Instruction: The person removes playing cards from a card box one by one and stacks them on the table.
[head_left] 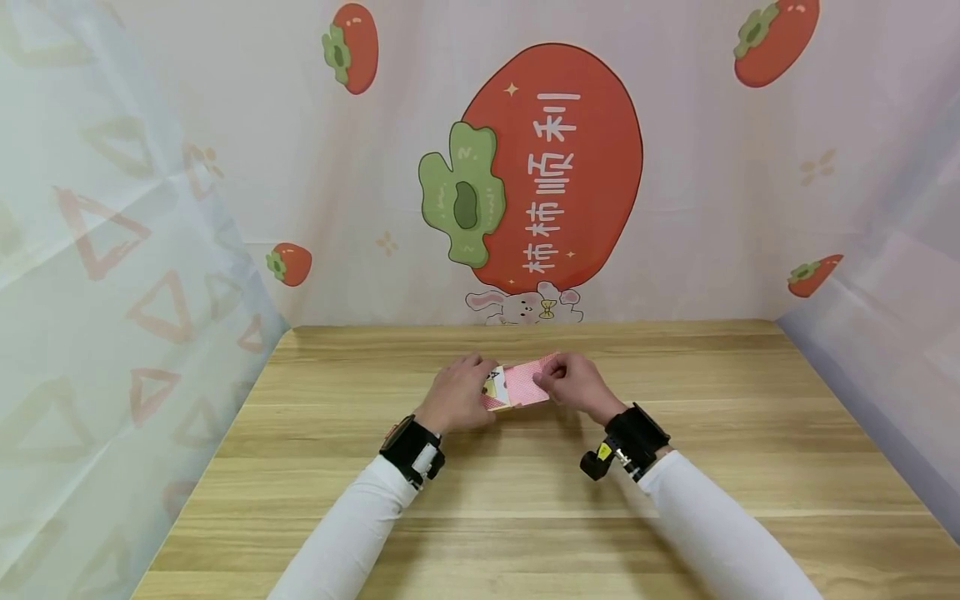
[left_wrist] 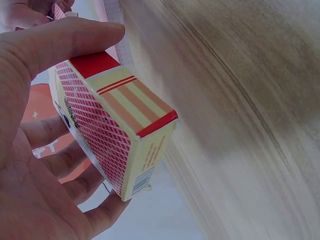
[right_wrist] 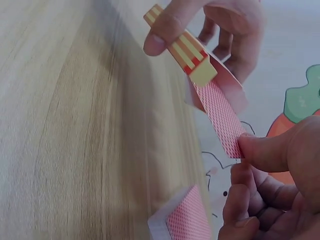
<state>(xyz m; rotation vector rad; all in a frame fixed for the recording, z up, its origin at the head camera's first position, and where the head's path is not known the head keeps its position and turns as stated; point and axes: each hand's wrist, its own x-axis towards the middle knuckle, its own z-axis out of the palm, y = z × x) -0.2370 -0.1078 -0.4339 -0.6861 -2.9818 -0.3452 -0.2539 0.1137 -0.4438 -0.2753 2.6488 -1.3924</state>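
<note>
My left hand [head_left: 457, 392] grips a playing card box [left_wrist: 97, 122], red-patterned with yellow and orange striped edges. Its thumb [left_wrist: 80, 40] lies along one narrow side and the fingers support the opposite side. The box's open end, with a pale flap [right_wrist: 203, 73], faces my right hand [head_left: 579, 387]. Between thumb and fingers, my right hand pinches the outer end of a playing card [right_wrist: 220, 117] with a red-patterned back; its other end is inside the box. Whether it is one card or several cannot be told. More red-backed cards [right_wrist: 190, 217] show low in the right wrist view; their support is unclear.
Both hands are above a wooden table [head_left: 510, 517], near its back edge. Behind it hangs a pale cloth [head_left: 697, 167] printed with red persimmons and a rabbit. Cloth walls stand on both sides. Each wrist wears a black camera strap [head_left: 637, 433].
</note>
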